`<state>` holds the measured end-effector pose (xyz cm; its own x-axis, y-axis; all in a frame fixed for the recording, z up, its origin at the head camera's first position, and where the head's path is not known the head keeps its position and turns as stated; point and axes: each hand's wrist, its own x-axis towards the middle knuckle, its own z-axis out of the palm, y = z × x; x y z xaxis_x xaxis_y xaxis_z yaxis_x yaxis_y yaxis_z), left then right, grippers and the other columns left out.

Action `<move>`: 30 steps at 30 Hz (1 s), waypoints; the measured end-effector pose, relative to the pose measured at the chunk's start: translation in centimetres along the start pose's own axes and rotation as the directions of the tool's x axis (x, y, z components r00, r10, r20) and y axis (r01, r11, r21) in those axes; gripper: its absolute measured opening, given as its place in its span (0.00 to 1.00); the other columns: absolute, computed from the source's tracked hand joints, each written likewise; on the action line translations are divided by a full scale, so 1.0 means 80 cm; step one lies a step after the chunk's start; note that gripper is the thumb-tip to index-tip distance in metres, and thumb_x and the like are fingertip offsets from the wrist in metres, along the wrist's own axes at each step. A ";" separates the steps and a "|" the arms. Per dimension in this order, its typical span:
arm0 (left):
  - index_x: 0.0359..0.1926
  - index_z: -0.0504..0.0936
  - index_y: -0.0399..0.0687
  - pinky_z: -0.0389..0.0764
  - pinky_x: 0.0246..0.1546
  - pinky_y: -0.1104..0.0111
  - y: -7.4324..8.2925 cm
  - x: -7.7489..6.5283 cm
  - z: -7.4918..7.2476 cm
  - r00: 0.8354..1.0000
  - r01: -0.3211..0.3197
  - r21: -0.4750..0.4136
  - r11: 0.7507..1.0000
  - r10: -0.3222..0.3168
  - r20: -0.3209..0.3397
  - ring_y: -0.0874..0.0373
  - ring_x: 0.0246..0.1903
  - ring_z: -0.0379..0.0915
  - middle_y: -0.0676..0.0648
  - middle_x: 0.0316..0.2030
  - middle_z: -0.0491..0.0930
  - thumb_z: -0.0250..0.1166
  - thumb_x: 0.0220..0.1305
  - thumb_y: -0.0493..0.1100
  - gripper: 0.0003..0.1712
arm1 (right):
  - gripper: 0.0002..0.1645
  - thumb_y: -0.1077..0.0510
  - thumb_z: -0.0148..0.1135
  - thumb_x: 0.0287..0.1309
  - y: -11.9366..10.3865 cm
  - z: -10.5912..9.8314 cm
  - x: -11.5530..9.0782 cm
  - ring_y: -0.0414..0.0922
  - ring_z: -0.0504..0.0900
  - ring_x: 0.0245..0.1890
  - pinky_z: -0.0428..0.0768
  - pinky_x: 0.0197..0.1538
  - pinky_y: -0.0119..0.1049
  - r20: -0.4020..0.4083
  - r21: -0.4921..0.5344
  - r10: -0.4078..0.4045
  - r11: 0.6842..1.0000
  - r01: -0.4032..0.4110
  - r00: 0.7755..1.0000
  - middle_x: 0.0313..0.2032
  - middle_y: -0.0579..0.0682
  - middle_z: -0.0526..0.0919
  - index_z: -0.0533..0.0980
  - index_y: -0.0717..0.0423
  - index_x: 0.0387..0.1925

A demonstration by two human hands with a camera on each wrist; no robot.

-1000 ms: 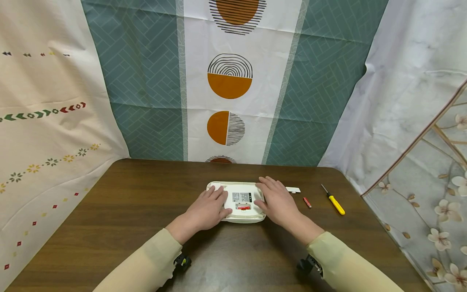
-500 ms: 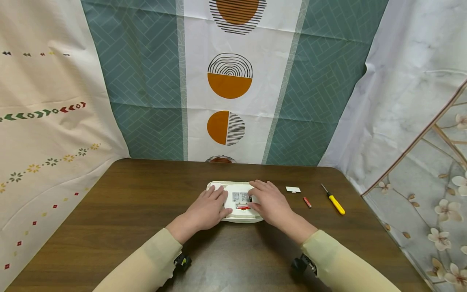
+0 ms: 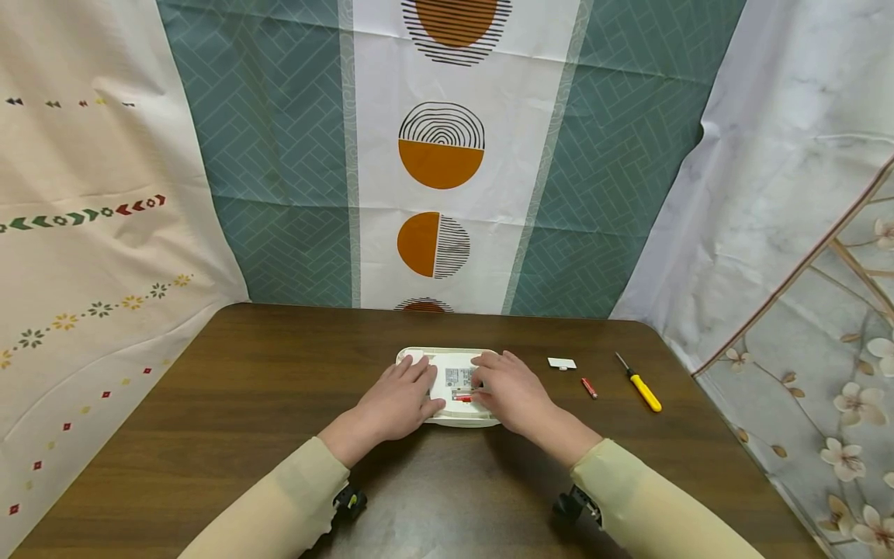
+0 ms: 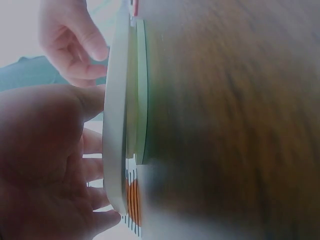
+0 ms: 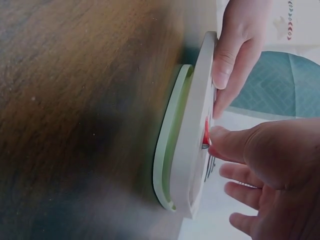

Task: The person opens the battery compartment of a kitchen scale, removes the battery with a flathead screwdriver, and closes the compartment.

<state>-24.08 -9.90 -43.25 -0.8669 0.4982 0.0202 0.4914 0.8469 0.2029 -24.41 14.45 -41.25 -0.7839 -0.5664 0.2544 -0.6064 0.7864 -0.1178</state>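
Note:
A white and pale-green device (image 3: pixel 464 422), rounded and low, lies on the table with its labelled underside up and its battery compartment open. My left hand (image 3: pixel 396 397) rests on its left side, fingers spread and mostly straight. A red battery (image 3: pixel 462 398) sits at the compartment, partly covered by my right hand (image 3: pixel 510 392). From the right wrist view, the thumb and forefinger of that hand pinch at one end of the battery (image 5: pixel 206 131), which shows above the device's edge; the other fingers are loosely bent. The left wrist view shows the device's rim (image 4: pixel 116 115) beside both hands.
Right of the device lie a small white battery cover (image 3: pixel 562 363), a loose red battery (image 3: pixel 590 388) and a screwdriver (image 3: pixel 642 392) with a yellow handle. All rest on the brown wooden table (image 3: pixel 279 365). Patterned cloths (image 3: pixel 293 194) hang along the back and sides.
My right hand has moved left from the device's right edge onto the battery compartment. The battery there has tilted slightly and is now partly hidden. My left hand has stayed in place.

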 end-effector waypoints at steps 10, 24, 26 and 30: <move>0.82 0.69 0.38 0.57 0.82 0.42 0.001 -0.001 -0.001 1.000 -0.005 -0.001 1.000 0.005 -0.002 0.34 0.84 0.51 0.37 0.84 0.61 0.59 0.85 0.60 0.40 | 0.07 0.64 0.82 0.61 -0.001 0.002 0.003 0.54 0.83 0.66 0.68 0.78 0.63 0.043 -0.027 0.010 1.000 -0.009 0.999 0.58 0.55 0.89 0.89 0.53 0.35; 0.83 0.68 0.39 0.56 0.82 0.42 0.000 0.000 0.001 1.000 0.005 -0.004 1.000 -0.005 -0.001 0.35 0.84 0.51 0.38 0.84 0.61 0.59 0.85 0.61 0.41 | 0.09 0.66 0.82 0.60 -0.002 -0.001 0.010 0.51 0.86 0.58 0.71 0.77 0.60 0.069 -0.055 0.010 0.998 -0.006 0.998 0.46 0.50 0.90 0.87 0.53 0.31; 0.83 0.68 0.39 0.56 0.82 0.42 0.000 0.001 0.000 1.000 0.004 -0.003 1.000 -0.004 0.000 0.35 0.84 0.51 0.38 0.84 0.61 0.59 0.85 0.61 0.41 | 0.09 0.66 0.81 0.60 -0.002 -0.001 0.011 0.51 0.86 0.56 0.71 0.77 0.60 0.065 -0.061 0.005 0.998 -0.001 0.998 0.45 0.49 0.89 0.87 0.53 0.31; 0.83 0.68 0.39 0.56 0.82 0.42 0.000 0.000 0.000 1.000 0.006 -0.001 1.000 -0.006 0.001 0.35 0.84 0.51 0.38 0.84 0.61 0.59 0.85 0.61 0.40 | 0.08 0.65 0.81 0.60 -0.002 -0.001 0.010 0.50 0.87 0.53 0.74 0.75 0.58 0.049 -0.071 -0.014 0.997 0.017 0.999 0.43 0.49 0.89 0.87 0.54 0.30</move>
<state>-24.09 -9.86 -43.20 -0.8697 0.4933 0.0181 0.4862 0.8497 0.2039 -24.91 13.90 -40.94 -0.7810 -0.5886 0.2090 -0.6089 0.7920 -0.0450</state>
